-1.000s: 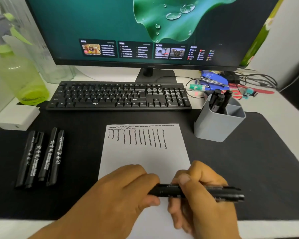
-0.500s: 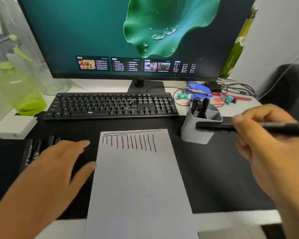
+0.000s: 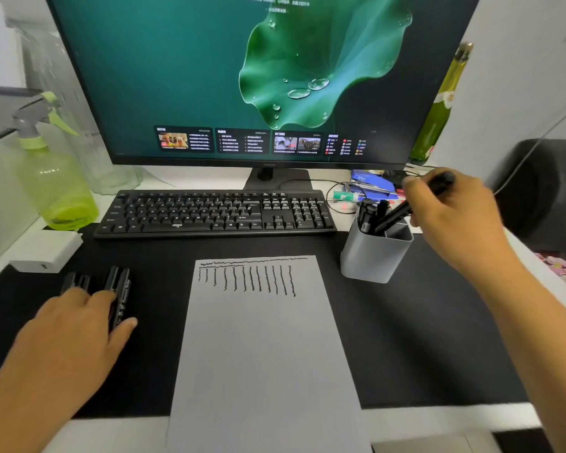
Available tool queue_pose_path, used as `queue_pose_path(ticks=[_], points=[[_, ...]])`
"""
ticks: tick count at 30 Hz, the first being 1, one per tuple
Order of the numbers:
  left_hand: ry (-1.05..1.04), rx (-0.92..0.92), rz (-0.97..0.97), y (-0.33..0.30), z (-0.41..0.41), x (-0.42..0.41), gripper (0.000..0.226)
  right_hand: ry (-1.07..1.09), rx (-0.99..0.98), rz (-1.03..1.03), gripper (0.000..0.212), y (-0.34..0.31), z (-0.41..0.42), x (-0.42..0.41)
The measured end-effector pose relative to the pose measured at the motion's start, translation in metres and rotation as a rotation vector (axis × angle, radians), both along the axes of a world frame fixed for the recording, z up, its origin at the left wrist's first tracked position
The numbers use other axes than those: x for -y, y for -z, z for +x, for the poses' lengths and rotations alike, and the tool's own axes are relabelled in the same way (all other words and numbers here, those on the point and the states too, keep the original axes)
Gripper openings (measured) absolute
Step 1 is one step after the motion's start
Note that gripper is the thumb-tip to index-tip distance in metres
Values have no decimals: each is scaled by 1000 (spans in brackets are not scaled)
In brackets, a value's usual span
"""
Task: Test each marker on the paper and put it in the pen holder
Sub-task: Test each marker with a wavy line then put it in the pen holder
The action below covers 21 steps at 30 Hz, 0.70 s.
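A person sits at a white tabletop (image 3: 438, 420) covered by a black desk mat (image 3: 406, 338), seen from a head-worn camera. A second ago both hands were together low over the white sheet of paper (image 3: 262, 338), on one black marker. Now they have parted. The right hand (image 3: 451, 220) has carried that black marker (image 3: 402, 212) to the grey plastic pen holder (image 3: 373, 256), just right of the paper's top edge. Its fingers grasp the marker's upper end, and the lower end dips at a slant into the holder's left compartment, beside several black markers (image 3: 368, 214) already standing there. The hand has not let go.

The left hand (image 3: 79, 325) has reached to the row of black markers lying on the mat (image 3: 120, 289), left of the paper. Its fingers lie over them, thumb alongside; whether they have closed on one cannot be told.

The paper bears a wavy line and a row of short squiggles near its top. This marker's turn looks almost finished, and the next seems about to be picked up.
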<state>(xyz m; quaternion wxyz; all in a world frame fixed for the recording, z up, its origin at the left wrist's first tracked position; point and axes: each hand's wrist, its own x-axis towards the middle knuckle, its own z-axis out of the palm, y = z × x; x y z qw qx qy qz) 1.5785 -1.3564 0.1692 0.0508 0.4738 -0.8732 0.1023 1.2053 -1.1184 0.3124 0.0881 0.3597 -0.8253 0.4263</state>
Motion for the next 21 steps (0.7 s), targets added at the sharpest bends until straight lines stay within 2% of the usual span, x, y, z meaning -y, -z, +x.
queue_pose_path(ticks=[3, 7, 11, 16, 21], points=[[7, -30, 19, -10, -8, -11, 55, -10, 14, 101, 33, -1, -3, 11], [21, -87, 113, -20, -17, -26, 55, -31, -7, 210, 37, -6, -6, 16], [9, -118, 116, -26, -24, -34, 54, -73, -7, 299, 41, -17, -9, 14], [-59, -85, 154, -33, -27, -35, 52, -139, 37, 313, 28, -27, -11, 6], [-47, -35, 176, -37, -29, -40, 44, -187, 69, 413, 12, -30, -12, 0]])
